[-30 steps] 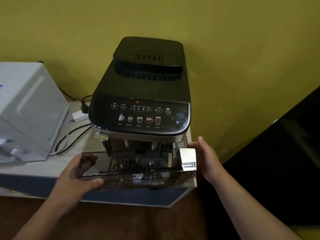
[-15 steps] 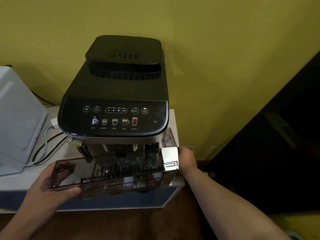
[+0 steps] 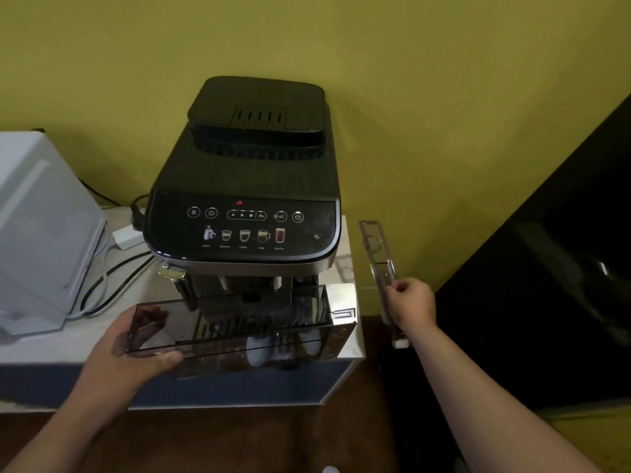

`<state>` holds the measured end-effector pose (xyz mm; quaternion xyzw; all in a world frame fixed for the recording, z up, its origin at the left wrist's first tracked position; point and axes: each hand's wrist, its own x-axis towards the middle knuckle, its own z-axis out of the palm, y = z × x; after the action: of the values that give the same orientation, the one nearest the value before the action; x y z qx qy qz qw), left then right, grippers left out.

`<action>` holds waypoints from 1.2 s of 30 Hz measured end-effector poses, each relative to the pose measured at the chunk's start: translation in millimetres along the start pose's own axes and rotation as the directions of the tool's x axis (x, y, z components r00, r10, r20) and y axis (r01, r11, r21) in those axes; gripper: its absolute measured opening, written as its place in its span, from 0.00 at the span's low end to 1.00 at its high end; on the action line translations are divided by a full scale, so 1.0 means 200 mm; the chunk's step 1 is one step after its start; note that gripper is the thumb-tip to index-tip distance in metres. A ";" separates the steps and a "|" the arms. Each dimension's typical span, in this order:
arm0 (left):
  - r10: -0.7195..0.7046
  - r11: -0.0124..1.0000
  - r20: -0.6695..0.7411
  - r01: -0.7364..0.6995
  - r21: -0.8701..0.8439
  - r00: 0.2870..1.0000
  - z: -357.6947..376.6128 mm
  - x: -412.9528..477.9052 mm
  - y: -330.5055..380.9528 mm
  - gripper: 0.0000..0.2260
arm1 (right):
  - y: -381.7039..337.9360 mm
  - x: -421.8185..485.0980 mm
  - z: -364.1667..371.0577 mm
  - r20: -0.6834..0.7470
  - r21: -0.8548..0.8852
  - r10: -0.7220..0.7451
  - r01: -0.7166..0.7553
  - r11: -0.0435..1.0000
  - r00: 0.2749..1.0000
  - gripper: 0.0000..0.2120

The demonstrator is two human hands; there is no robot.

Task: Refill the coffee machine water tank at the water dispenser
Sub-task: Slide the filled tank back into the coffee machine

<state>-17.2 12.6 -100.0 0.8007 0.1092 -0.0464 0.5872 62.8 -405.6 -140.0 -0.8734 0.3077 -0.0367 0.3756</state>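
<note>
1. Water tank (image 3: 239, 331): a smoky, see-through box held level in front of the coffee machine (image 3: 244, 199), over the front edge of the table (image 3: 44, 346). It appears free of the machine; its top is open. No water level can be made out.
2. Left hand (image 3: 136, 346): fingers clamped on the tank's left end, thumb along the near wall, the others seen through the plastic.
3. Right hand (image 3: 411, 302): off to the right of the table, fingers pinched on a narrow clear lid (image 3: 379, 264) (taken to be the tank's cover), which stands tilted and clear of the tank.
4. Surroundings: a white appliance (image 3: 41, 227) stands at the table's left, cables beside it. Whether this is the water dispenser cannot be told.
5. Step in hand, as judged: the tank is uncovered and ready to be carried; filling is not yet begun.
6. Next move calls for: a place for the lid or a secure one-handed carry, the tank kept level, its open top brought under the dispenser outlet.
</note>
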 end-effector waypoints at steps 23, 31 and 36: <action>0.089 0.993 0.075 -0.083 -0.087 0.993 -0.02 -0.07 0.06 0.29 | -0.63 -0.82 -0.24 0.433 -0.132 -0.767 0.875 0.466 0.474 0.05; 0.103 0.989 0.058 -0.096 -0.115 0.993 -0.04 -0.09 0.03 0.31 | -0.73 -0.87 -0.05 0.536 -0.194 -0.726 0.900 0.391 0.431 0.04; 0.088 0.991 0.056 -0.082 -0.110 0.995 -0.04 -0.07 0.01 0.33 | -0.75 -0.85 0.00 0.544 -0.222 -0.709 0.892 0.394 0.449 0.05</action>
<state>-31.0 17.3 -92.8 0.7699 0.0595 -0.0396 0.6341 1.4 -230.1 -9.1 -0.9622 -0.2391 0.0231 0.1280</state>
